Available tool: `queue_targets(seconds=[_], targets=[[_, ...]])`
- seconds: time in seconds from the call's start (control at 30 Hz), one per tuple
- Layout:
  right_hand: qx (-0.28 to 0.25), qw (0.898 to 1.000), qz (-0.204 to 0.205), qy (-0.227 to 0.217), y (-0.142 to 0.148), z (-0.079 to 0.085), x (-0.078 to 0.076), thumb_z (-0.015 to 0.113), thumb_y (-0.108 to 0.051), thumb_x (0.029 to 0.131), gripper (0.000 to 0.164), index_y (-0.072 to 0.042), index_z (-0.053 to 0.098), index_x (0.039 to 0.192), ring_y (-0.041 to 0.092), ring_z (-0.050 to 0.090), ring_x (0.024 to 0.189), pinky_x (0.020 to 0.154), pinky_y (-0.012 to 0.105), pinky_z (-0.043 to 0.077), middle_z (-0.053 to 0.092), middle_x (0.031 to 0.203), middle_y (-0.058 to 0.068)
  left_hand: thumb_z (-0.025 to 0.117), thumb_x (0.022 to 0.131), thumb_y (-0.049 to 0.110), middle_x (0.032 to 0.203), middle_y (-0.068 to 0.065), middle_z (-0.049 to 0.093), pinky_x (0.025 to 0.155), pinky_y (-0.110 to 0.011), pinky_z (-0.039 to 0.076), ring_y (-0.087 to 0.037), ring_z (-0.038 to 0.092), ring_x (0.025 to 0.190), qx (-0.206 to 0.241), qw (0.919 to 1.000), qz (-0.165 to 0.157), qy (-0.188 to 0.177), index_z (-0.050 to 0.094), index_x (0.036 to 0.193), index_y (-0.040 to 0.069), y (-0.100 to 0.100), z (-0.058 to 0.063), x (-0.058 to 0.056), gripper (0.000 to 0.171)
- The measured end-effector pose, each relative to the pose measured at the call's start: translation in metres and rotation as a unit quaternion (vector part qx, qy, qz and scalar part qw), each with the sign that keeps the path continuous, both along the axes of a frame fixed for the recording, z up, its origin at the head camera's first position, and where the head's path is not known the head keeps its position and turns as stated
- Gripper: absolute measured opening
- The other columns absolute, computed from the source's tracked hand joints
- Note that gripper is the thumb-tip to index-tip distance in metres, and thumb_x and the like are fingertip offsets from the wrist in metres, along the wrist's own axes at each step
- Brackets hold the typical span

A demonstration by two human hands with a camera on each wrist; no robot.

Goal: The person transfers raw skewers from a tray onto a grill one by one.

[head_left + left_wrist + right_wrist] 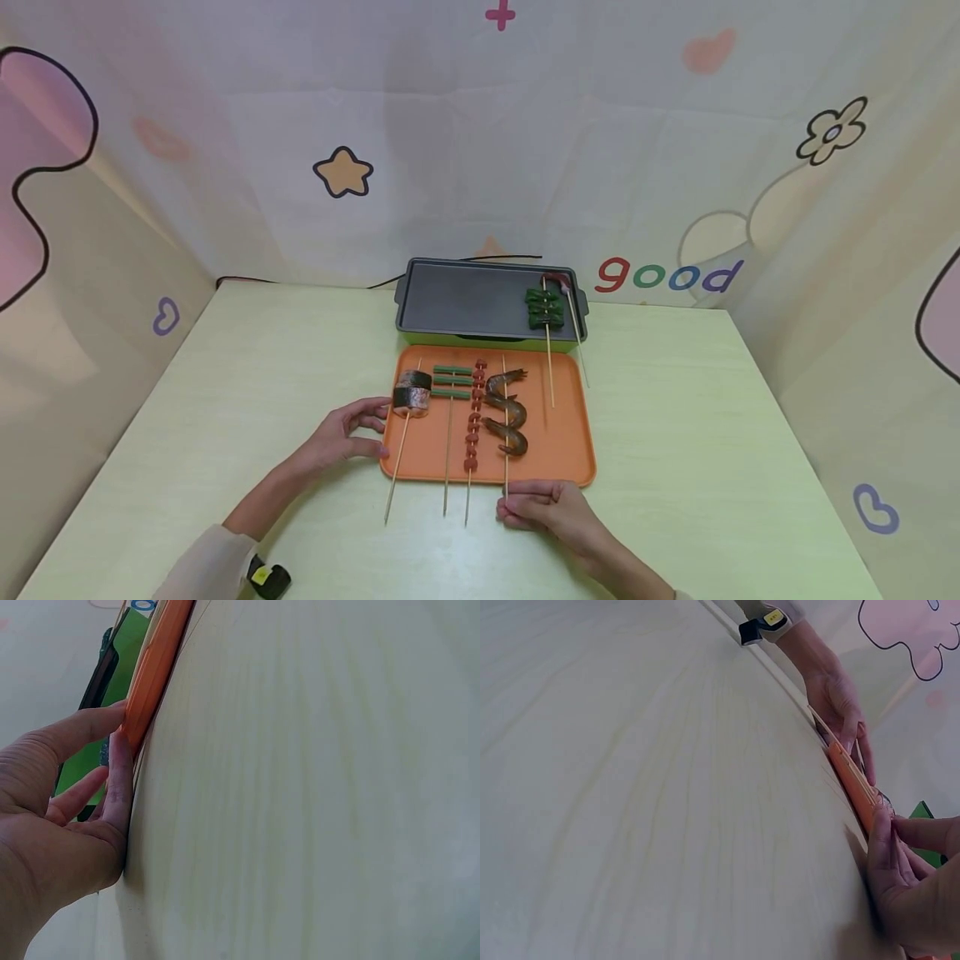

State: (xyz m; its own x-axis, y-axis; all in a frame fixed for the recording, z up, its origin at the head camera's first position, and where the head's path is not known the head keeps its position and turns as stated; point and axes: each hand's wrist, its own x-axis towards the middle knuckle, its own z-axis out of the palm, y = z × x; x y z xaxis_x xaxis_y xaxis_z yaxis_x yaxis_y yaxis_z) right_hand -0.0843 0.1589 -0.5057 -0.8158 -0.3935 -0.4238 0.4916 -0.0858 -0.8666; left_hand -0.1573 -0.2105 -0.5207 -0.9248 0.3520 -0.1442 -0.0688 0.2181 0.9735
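An orange tray [562, 450] carries several skewers, their sticks jutting past its front edge. My right hand [551, 515] pinches the lower end of the shrimp skewer [507, 414] between thumb and fingers, at the tray's front edge. At the left rim of the tray, my left hand [345, 433] touches the edge with spread fingertips and thumb; the left wrist view shows the hand [82, 802] against the orange side. Beside the shrimp lie a skewer of small red pieces [474, 417], a green-stick skewer [452, 382] and a skewer of dark-skinned chunks [412, 394].
Behind the tray stands a green-sided grill with a dark plate [465, 296]. On its right end lie a green leafy skewer [545, 308] and a skewer with a dark red piece [558, 281]. A black cord [247, 278] runs along the back of the pale table [675, 433].
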Motion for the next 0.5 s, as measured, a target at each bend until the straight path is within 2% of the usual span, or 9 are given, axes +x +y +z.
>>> queue_targets(seconds=[0.23, 0.5], targets=[[-0.002, 1.000, -0.006, 0.005, 0.0013, -0.0004, 0.0001, 0.065, 0.002, 0.096, 0.043, 0.021, 0.053, 0.133, 0.015, 0.077, 0.093, 0.087, 0.028, 0.059, 0.077, 0.109, 0.017, 0.080, 0.085, 0.006, 0.135, -0.025, 0.055, 0.090, -0.019, 0.049, -0.019, 0.058, 0.112, -0.009, 0.9999, 0.002, -0.004, 0.047, 0.149, 0.000, 0.0011, 0.0017, 0.0004, 0.073], [-0.002, 1.000, -0.009, 0.014, 0.0043, 0.0011, 0.0017, 0.066, 0.003, 0.095, 0.044, 0.021, 0.053, 0.133, 0.017, 0.077, 0.093, 0.087, 0.029, 0.060, 0.076, 0.111, 0.020, 0.081, 0.085, 0.007, 0.137, -0.024, 0.055, 0.091, -0.019, 0.048, -0.023, 0.057, 0.115, -0.019, 0.9998, 0.006, -0.009, 0.048, 0.149, 0.001, 0.0014, 0.0042, 0.0003, 0.073]])
